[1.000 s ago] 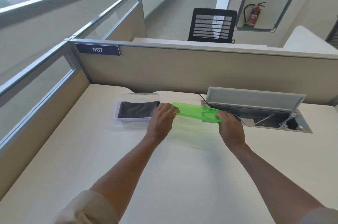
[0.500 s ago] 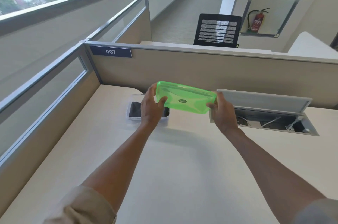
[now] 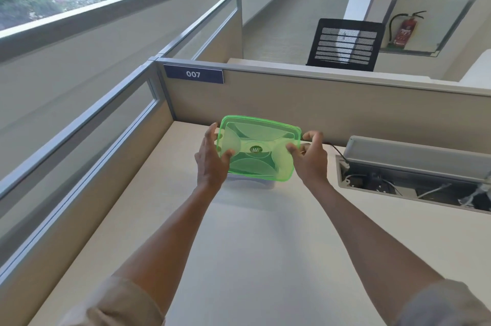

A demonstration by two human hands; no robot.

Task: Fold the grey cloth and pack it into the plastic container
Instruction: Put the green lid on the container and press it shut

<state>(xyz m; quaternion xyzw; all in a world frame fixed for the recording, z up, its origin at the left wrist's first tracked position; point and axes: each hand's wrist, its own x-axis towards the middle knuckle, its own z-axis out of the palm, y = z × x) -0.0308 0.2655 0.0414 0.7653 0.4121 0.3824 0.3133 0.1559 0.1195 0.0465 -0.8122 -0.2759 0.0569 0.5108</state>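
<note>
A translucent green lid (image 3: 259,149) is tilted towards me above the desk, held by its two short sides. My left hand (image 3: 212,162) grips its left edge and my right hand (image 3: 309,158) grips its right edge. Below the lid only the near rim of the clear plastic container (image 3: 252,182) shows on the desk. The lid hides the grey cloth and the rest of the container.
The beige desk (image 3: 265,246) is bounded by partition panels at the left and back (image 3: 345,107), the back one labelled 007. An open cable tray with a raised flap (image 3: 414,166) sits in the desk at the right.
Both hands lifted the green lid off the desk and carried it left, over the container. The lid now covers the grey cloth from view.
</note>
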